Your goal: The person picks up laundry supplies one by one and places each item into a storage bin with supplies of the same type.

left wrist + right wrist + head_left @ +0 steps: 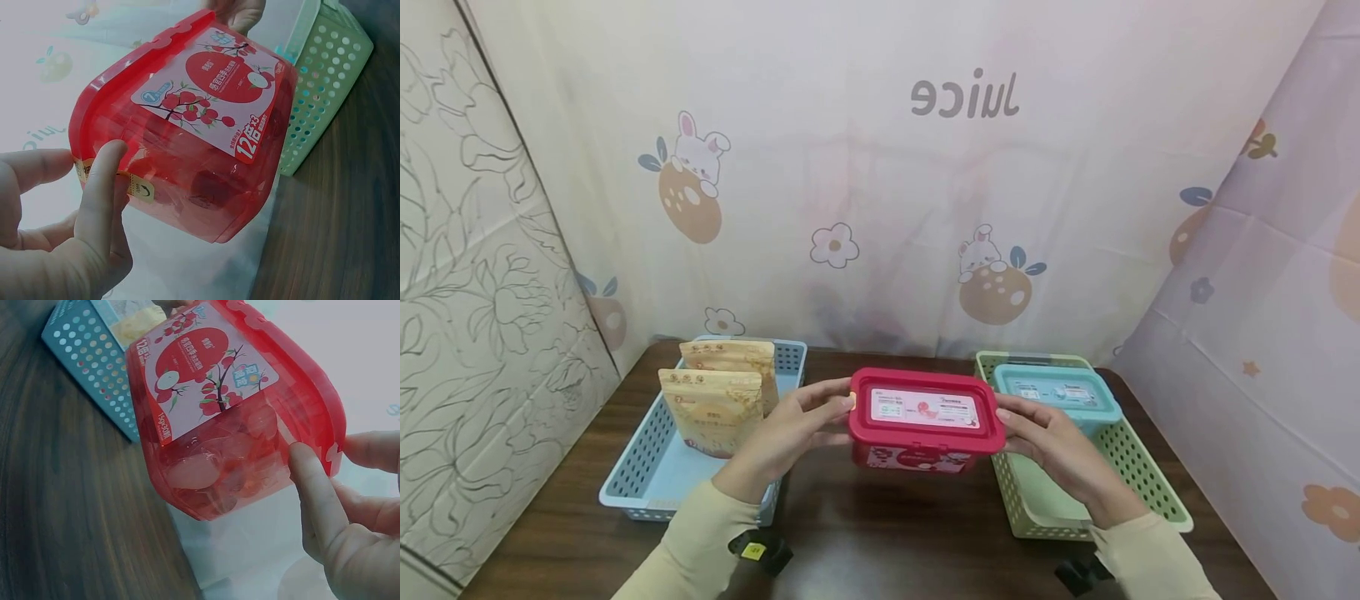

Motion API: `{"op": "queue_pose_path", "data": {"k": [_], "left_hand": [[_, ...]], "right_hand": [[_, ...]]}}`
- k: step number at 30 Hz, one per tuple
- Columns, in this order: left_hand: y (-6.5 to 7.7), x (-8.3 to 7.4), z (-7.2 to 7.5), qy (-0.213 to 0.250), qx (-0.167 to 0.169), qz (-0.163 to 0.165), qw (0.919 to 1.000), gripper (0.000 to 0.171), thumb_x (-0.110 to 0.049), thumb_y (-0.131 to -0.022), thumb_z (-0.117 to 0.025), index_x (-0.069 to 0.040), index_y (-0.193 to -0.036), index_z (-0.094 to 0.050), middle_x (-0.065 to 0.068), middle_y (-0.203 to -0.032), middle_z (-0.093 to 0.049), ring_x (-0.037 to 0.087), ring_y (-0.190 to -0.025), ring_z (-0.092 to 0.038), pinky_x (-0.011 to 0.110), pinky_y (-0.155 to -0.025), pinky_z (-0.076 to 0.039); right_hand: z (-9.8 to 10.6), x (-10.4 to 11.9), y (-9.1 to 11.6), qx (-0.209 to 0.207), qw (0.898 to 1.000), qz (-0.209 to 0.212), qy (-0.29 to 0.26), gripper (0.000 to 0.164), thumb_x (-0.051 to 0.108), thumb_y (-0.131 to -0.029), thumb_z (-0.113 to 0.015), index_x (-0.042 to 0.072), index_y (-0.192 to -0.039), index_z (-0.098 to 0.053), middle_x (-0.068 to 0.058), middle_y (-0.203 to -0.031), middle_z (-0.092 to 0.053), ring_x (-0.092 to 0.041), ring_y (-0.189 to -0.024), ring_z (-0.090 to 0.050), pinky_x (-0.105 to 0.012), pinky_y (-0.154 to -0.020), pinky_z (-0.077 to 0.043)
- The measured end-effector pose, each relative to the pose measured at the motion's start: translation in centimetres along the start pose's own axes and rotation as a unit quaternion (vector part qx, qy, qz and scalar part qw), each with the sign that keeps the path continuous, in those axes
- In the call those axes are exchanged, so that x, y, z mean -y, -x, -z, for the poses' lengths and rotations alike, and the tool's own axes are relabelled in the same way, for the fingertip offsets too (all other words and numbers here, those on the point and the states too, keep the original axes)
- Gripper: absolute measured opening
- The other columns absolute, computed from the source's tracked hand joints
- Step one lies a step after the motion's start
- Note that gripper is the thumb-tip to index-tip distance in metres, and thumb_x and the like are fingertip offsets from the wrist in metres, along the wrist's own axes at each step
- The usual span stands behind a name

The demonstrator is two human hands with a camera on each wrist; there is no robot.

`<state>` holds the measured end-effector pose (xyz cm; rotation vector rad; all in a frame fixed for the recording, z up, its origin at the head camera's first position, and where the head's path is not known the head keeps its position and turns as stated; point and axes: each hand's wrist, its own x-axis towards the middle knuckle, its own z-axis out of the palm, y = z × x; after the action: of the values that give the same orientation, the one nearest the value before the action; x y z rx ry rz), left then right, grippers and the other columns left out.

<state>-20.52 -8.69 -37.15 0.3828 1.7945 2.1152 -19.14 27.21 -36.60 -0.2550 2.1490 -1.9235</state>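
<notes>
A red lidded tub of laundry pods hangs level over the table, between two baskets. My left hand grips its left end at the lid's rim, and my right hand grips the right end the same way. In the left wrist view, thumb and fingers of the left hand pinch beside a small yellow seal. Rounded pods show through the clear red wall of the tub in the right wrist view. A printed label with red fruit covers its front.
At left, a blue basket holds two upright yellow pouches. At right, a green basket has a turquoise-lidded tub at its far end. Dark wooden table lies beneath, with a patterned curtain behind.
</notes>
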Motion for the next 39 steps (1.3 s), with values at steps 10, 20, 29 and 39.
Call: {"op": "queue_pose_path", "data": {"k": [10,20,29,39], "left_hand": [[-0.7,0.2,-1.7,0.009,0.013,-0.003,0.9999,0.054,-0.023,-0.098,-0.066,-0.005,-0.146,-0.048,0.018,-0.125,-0.061,0.029,-0.11,-0.066,0.044,-0.091,-0.055],[-1.8,0.1,-4.0,0.011,0.023,-0.011,0.9996,0.054,-0.022,-0.098,-0.067,-0.005,-0.146,-0.049,0.017,-0.125,-0.062,0.028,-0.109,-0.066,0.042,-0.088,-0.057],[-2.9,0.2,-5.9,0.02,0.039,-0.015,0.9989,0.052,-0.018,-0.097,-0.067,-0.006,-0.145,-0.05,0.015,-0.126,-0.061,0.028,-0.109,-0.066,0.042,-0.087,-0.057],[-3.8,0.4,-7.5,0.021,0.045,-0.021,0.9985,0.048,-0.015,-0.097,-0.068,-0.006,-0.142,-0.053,0.014,-0.122,-0.062,0.027,-0.107,-0.066,0.042,-0.085,-0.058]], "right_hand": [[1.8,0.5,1.0,-0.006,1.0,0.006,0.022,0.057,0.016,-0.105,-0.054,-0.015,-0.148,-0.032,-0.015,-0.134,-0.057,-0.02,-0.106,-0.068,-0.033,-0.089,-0.056],[4.2,0.6,2.1,-0.001,0.999,0.024,0.047,0.055,0.014,-0.106,-0.05,-0.018,-0.146,-0.03,0.001,-0.127,-0.06,-0.018,-0.106,-0.067,-0.033,-0.087,-0.057],[6.3,0.6,3.2,-0.028,0.998,0.021,0.055,0.045,0.012,-0.105,-0.052,-0.008,-0.145,-0.044,0.008,-0.122,-0.062,-0.014,-0.104,-0.067,-0.031,-0.085,-0.058],[8.4,0.5,4.1,-0.028,0.999,0.034,0.031,0.032,0.006,-0.105,-0.049,0.025,-0.125,-0.065,0.01,-0.119,-0.065,-0.013,-0.099,-0.069,-0.029,-0.083,-0.058]]}}
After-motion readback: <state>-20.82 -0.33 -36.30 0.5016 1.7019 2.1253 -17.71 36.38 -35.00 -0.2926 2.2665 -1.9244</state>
